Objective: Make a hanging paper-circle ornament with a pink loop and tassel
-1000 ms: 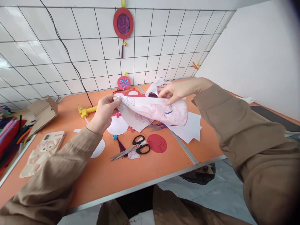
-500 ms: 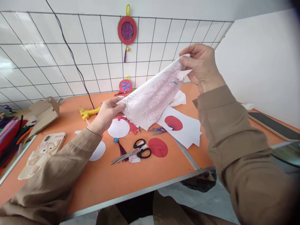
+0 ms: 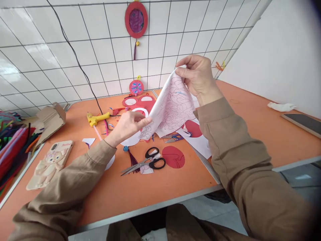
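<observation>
A thin white cloth [image 3: 177,103] printed with flower outlines hangs in the air above the table, folded along its upper edge. My right hand [image 3: 199,78] pinches its top corner between thumb and fingers. Lower down, my left hand [image 3: 129,125] holds the opposite corner, thumb on the near side. Below them, black-handled scissors [image 3: 144,162] lie on a small printed scrap and a purple tassel [image 3: 131,157] with a blue bell. Beside the scissors is a red oval [image 3: 173,157] with drawn lines. Small blue-handled snips [image 3: 175,137] lie partly under the cloth.
A yellow glue gun [image 3: 97,118] and a phone in a cartoon case [image 3: 51,164] lie to the left. Red ring-shaped pieces [image 3: 147,103] sit at the back. Round red ornaments [image 3: 136,20] hang on the tiled wall. A dark flat object [image 3: 303,124] lies far right.
My hands have come closer together, the right one moving left. The cloth, stretched between them before, now sags and folds. The view has tilted down slightly.
</observation>
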